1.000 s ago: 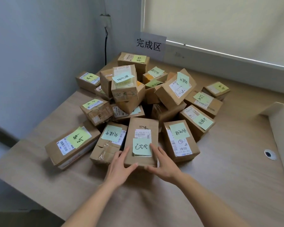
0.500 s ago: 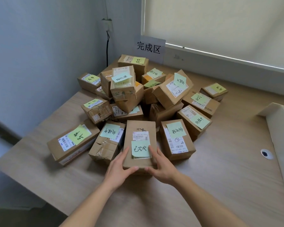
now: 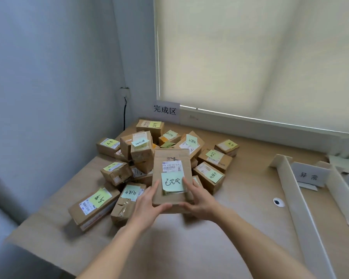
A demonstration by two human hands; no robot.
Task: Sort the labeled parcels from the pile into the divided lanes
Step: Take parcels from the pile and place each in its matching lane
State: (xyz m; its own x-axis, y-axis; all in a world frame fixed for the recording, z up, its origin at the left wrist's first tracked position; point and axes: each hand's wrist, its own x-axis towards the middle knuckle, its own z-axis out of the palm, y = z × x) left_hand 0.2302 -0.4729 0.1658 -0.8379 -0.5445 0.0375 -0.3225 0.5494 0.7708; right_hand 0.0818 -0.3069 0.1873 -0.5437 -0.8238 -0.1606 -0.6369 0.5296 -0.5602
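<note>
The flat cardboard parcel [image 3: 170,174] with the green note reading 已完成 is up off the table [image 3: 240,214], in front of the pile [image 3: 149,158], gripped at its near corners by our left hand [image 3: 147,204] and right hand [image 3: 199,200], fingers curled round its edges. We keep it level, thumbs clear of the note, and match it to a lane's sign; only the white dividers [image 3: 296,202] and one lane card [image 3: 308,176] show at right.

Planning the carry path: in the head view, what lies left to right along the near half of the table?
Parcel with yellow-green note → parcel with pale green note → left hand → held parcel → right hand → round desk hole → white lane divider.
</note>
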